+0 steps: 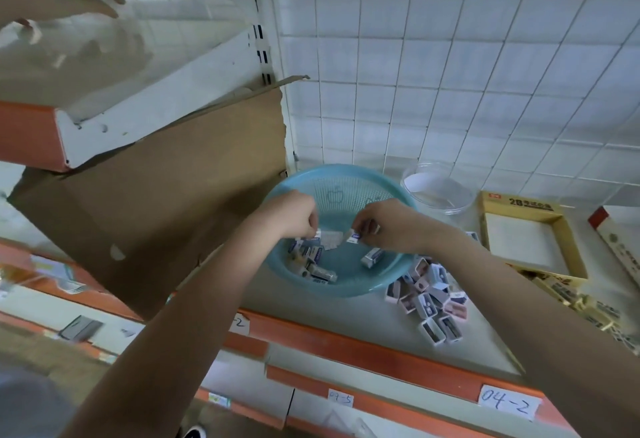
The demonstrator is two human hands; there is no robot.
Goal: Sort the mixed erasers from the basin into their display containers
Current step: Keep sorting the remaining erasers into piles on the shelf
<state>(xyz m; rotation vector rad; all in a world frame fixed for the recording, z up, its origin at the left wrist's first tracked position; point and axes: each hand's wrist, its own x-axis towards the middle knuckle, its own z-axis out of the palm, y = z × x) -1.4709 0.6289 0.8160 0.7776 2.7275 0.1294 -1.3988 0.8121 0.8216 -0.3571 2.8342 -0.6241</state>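
A light blue plastic basin (pixel 349 185) stands on the shelf and holds several small white-and-blue erasers (pixel 313 259). My left hand (pixel 294 216) reaches into its left side, fingers curled, pinching a small white eraser (pixel 318 232). My right hand (pixel 384 226) is over the basin's middle and pinches a white-and-blue eraser (pixel 354 236), with more erasers held in its curled fingers. One eraser (pixel 372 257) lies alone in the basin's right part. A round clear container (pixel 438 191) stands behind the basin. A yellow cardboard display box (pixel 530 240) lies to the right.
A heap of small boxed items (pixel 429 299) lies on the shelf right of the basin. Yellow-wrapped erasers (pixel 571 299) lie in front of the yellow box. A brown cardboard sheet (pixel 166 195) leans at left. Another box (pixel 620 243) is at the far right. Orange shelf edge (pixel 381 351) carries labels.
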